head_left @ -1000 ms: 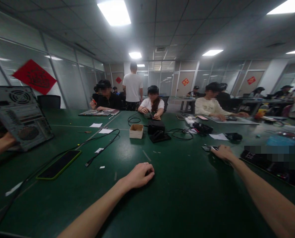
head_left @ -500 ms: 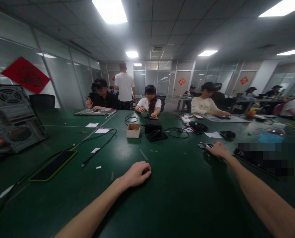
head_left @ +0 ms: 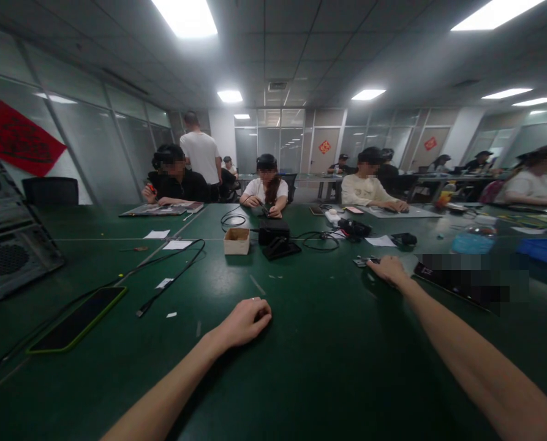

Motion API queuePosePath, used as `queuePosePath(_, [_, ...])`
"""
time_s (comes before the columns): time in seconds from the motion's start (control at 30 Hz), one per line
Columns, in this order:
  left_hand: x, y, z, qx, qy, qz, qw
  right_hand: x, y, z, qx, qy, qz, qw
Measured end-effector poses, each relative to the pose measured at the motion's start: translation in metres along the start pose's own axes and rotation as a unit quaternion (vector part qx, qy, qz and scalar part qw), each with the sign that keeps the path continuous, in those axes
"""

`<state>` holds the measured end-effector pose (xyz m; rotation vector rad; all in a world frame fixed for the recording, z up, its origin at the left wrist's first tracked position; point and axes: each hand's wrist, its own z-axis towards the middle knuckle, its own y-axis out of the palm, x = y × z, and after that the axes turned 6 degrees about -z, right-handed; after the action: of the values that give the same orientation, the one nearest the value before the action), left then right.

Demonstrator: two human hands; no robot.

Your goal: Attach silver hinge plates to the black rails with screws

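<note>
On the green table (head_left: pixel 319 367), right of centre, a small greyish item (head_left: pixel 360 262) was touched by the right hand (head_left: pixel 389 271); whether it was gripped could not be told. Judged light, stiff, possibly fragile; best taken by its side edges. The left hand (head_left: pixel 245 320) was rested half-curled, contents hidden. Farther out, an open box (head_left: pixel 237 246) was seen near black equipment (head_left: pixel 274 233).

On the table (head_left: pixel 301 361), phone (head_left: pixel 81 318) at left beside the long cable (head_left: pixel 174 275), box (head_left: pixel 237 242) farther back, computer case (head_left: pixel 13 236) at far left, bottle (head_left: pixel 474 236) at right.
</note>
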<state>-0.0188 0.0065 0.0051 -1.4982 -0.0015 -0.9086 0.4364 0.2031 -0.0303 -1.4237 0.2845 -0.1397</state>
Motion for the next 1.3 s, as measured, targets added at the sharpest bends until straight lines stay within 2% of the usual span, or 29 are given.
queuePosePath(0.13, [0.003,-0.002,0.0,-0.004,-0.001,-0.002,1.0,-0.002,-0.006,-0.017,0.012,0.041,-0.009,0.999])
queuePosePath(0.4, [0.008,-0.004,0.0,-0.002,0.002,-0.005,1.0,0.0,-0.004,-0.046,0.031,0.019,-0.002,0.999])
queuePosePath(0.77, [-0.005,0.003,0.002,0.009,0.022,-0.009,1.0,0.0,-0.007,-0.056,0.065,0.041,-0.005,0.997])
queuePosePath(1.07, [0.002,-0.001,0.002,0.008,0.01,-0.003,1.0,0.0,-0.016,-0.066,0.082,0.047,-0.008,0.995])
queuePosePath(1.3, [0.0,0.0,0.002,0.003,0.011,-0.007,1.0,-0.003,-0.023,-0.074,0.096,0.06,-0.001,0.994])
